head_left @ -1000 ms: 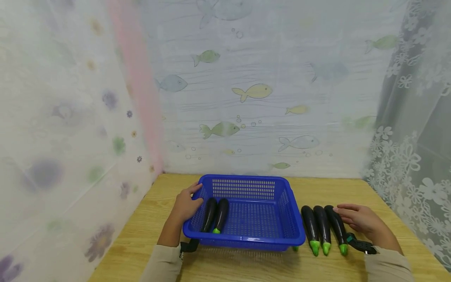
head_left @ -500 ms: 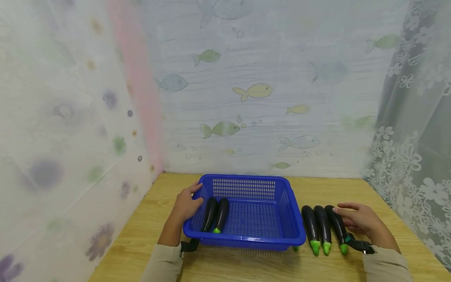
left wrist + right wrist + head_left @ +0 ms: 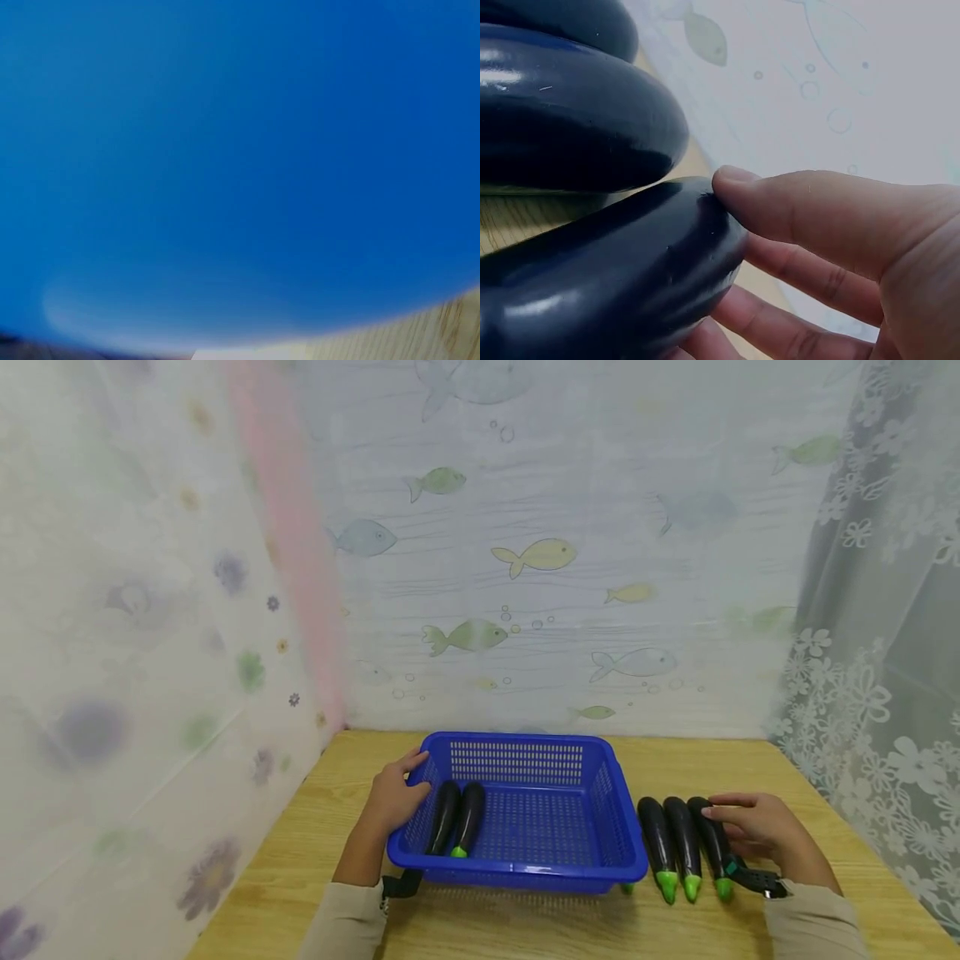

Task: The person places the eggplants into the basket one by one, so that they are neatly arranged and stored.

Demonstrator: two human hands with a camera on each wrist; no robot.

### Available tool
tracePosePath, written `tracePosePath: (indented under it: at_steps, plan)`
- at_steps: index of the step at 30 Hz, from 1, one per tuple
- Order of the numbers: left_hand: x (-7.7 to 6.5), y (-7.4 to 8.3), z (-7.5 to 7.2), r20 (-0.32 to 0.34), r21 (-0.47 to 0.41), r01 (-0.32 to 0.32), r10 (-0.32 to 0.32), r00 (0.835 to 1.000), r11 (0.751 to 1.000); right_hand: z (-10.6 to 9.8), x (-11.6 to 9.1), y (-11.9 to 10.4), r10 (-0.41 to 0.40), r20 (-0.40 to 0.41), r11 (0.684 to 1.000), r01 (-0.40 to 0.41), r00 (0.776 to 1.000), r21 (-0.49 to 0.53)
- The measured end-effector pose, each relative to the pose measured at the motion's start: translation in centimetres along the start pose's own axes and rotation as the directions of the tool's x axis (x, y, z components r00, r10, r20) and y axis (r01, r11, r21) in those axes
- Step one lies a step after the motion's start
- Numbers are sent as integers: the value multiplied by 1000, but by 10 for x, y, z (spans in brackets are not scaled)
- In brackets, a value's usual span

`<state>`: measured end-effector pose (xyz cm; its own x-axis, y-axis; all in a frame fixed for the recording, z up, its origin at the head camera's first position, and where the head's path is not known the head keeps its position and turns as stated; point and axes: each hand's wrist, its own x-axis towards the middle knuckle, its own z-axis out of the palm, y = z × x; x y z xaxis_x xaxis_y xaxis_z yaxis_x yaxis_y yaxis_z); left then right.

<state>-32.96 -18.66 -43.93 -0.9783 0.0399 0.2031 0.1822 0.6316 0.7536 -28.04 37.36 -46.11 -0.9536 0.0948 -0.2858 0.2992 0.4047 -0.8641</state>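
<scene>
A blue plastic basket [image 3: 525, 867] stands on the table with two dark eggplants [image 3: 470, 818] inside at its left. My left hand [image 3: 393, 797] grips its left rim, thumb over the inner side; blue plastic fills the left wrist view. Right of the basket, three eggplants lie side by side, green stem ends toward me. My right hand [image 3: 757, 827] holds the rightmost eggplant [image 3: 712, 839] near its rounded far end. In the right wrist view the thumb presses that eggplant's end [image 3: 630, 262] while the other fingers curl along its far side.
The middle eggplant [image 3: 682, 839] and the left one [image 3: 657, 839] lie close beside the held one. A green tip [image 3: 627, 887] peeks out under the basket's right front corner. Wood-grain table [image 3: 525, 927] meets a fish-print curtain [image 3: 525, 677] behind; lace fabric [image 3: 862, 710] hangs at right.
My right hand has edged left and its fingers have closed more around the rightmost eggplant, whose stem end sits slightly nearer its neighbour. My left hand and the basket hold still.
</scene>
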Motion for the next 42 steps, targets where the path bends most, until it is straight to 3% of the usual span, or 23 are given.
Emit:
tracePosePath:
  at_steps: [9,16,21,27,32,42]
  plan:
    - [1,-2,1,-9,-1,-9,9,1000,1000,-2,-1,-1,-4,-29,1000,4,1000,21]
    - [1,-3,1,-16,-7,-5,5,1000,1000,-1,-7,-7,-37,-29,989,41,999,140]
    - [0,-3,2,-19,6,-8,8,1000,1000,-4,-10,-9,-83,-28,986,86,996,141]
    - [0,-2,2,-12,0,-9,9,1000,1000,-5,-10,-12,-207,-3,969,205,978,134]
    - [-1,-2,1,-14,3,-7,7,1000,1000,-5,-11,-23,-275,-15,945,273,961,180]
    - [-1,-1,0,-1,5,1,-1,1000,1000,1,-10,-53,-297,-37,918,296,954,264]
